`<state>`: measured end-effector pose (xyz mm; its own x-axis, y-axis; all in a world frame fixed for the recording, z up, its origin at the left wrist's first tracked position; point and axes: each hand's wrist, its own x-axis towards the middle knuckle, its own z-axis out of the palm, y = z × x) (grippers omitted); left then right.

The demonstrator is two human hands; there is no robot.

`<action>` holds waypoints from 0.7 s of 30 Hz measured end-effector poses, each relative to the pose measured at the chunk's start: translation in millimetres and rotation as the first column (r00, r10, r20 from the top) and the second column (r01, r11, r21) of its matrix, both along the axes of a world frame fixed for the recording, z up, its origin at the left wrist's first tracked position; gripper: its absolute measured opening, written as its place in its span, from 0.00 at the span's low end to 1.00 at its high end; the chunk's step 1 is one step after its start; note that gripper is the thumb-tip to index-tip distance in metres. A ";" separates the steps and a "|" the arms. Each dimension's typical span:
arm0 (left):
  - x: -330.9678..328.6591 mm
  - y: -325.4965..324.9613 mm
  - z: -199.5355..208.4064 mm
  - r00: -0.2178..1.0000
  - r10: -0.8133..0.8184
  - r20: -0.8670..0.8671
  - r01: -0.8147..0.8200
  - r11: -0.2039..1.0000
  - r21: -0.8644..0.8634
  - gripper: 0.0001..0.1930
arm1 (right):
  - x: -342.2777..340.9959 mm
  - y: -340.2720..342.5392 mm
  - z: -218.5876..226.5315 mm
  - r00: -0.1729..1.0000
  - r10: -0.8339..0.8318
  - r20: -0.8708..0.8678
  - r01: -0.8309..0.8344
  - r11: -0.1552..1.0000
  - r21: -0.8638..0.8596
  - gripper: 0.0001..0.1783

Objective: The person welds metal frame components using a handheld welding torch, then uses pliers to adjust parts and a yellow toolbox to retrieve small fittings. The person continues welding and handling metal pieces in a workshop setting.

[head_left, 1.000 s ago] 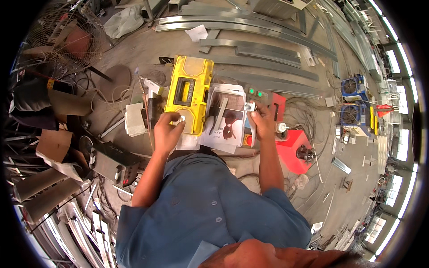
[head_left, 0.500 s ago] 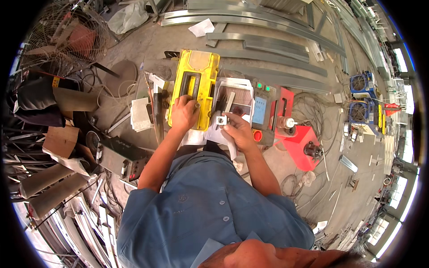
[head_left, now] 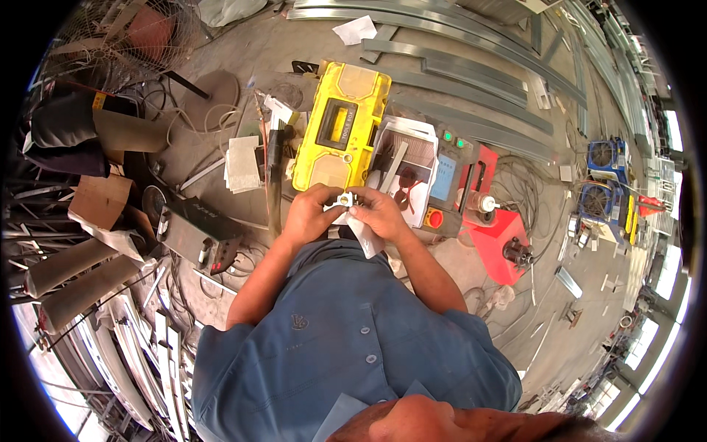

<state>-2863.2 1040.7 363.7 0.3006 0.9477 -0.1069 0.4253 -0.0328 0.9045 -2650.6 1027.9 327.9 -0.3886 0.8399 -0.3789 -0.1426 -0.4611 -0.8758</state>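
Note:
Close to my body, both hands meet around a small pale square piece with a round hole. My left hand is closed, its fingertips and thumb pinching the piece's left side. My right hand grips the other side with thumb and fingers. From under the right hand hangs a white paper-like sheet or packet; how it is held is partly hidden. Just beyond my hands lies a yellow toolbox with a dark handle. A small ring rests on its lid.
Right of the toolbox stands a white tray with sunglasses inside, beside a control panel with green buttons and a red knob. A red machine is further right. At left are a dark box and a floor fan.
My left hand has come off the toolbox toward me and now pinches the square piece. My right hand has moved left with it. The toolbox appears further up and right.

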 end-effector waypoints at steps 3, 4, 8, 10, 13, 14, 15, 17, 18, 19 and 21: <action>-3.3 -0.7 -8.2 0.995 0.001 -0.104 0.019 0.982 0.186 0.16 | -3.0 1.9 -5.3 0.990 0.037 0.139 -0.046 0.997 0.062 0.23; -3.9 0.8 -10.1 0.989 -0.008 -0.150 0.043 0.972 0.230 0.15 | -3.1 3.7 -6.8 0.991 0.037 0.129 -0.044 0.998 0.049 0.23; -4.7 16.3 -8.9 0.968 -0.048 -0.246 0.134 0.928 0.347 0.13 | -3.5 20.3 -2.0 0.981 0.063 0.185 -0.073 0.996 0.047 0.24; -8.4 24.0 -15.3 0.972 -0.087 -0.216 0.163 0.916 0.366 0.14 | -6.1 24.3 4.8 0.989 0.053 0.141 -0.056 0.998 0.013 0.25; -12.3 36.1 -22.7 0.961 -0.128 -0.244 0.192 0.946 0.262 0.17 | -1.2 28.3 -20.2 0.981 0.034 0.192 -0.048 0.996 0.069 0.24; -13.7 40.3 -27.5 0.956 -0.115 -0.269 0.176 0.961 0.215 0.17 | -4.7 27.8 -16.0 0.990 -0.052 0.129 0.045 0.997 0.062 0.25; -14.6 42.9 -32.8 0.941 -0.075 -0.329 0.162 0.956 0.245 0.16 | -9.1 26.8 -10.3 0.988 -0.139 0.067 0.136 0.989 0.049 0.25; -14.7 46.7 -40.1 0.898 0.011 -0.441 0.139 0.942 0.307 0.16 | -8.4 24.5 -5.7 0.970 -0.242 0.036 0.240 0.969 0.052 0.25; -15.1 48.2 -42.0 0.873 0.008 -0.487 0.164 0.936 0.310 0.15 | -3.8 23.2 -4.8 0.964 -0.258 0.067 0.253 0.965 0.073 0.25; -15.1 47.0 -43.4 0.874 0.016 -0.485 0.162 0.932 0.323 0.16 | -0.1 21.7 -3.9 0.957 -0.273 0.097 0.265 0.960 0.094 0.24; -12.8 44.9 -39.9 0.877 0.028 -0.480 0.162 0.923 0.349 0.17 | 5.2 18.2 -1.3 0.942 -0.298 0.157 0.270 0.947 0.176 0.22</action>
<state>-2876.0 1085.5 323.8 0.3687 0.9241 0.1006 0.7771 -0.3658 0.5122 -2645.4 1046.1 326.6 -0.0626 0.9574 -0.2819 -0.0827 -0.2865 -0.9545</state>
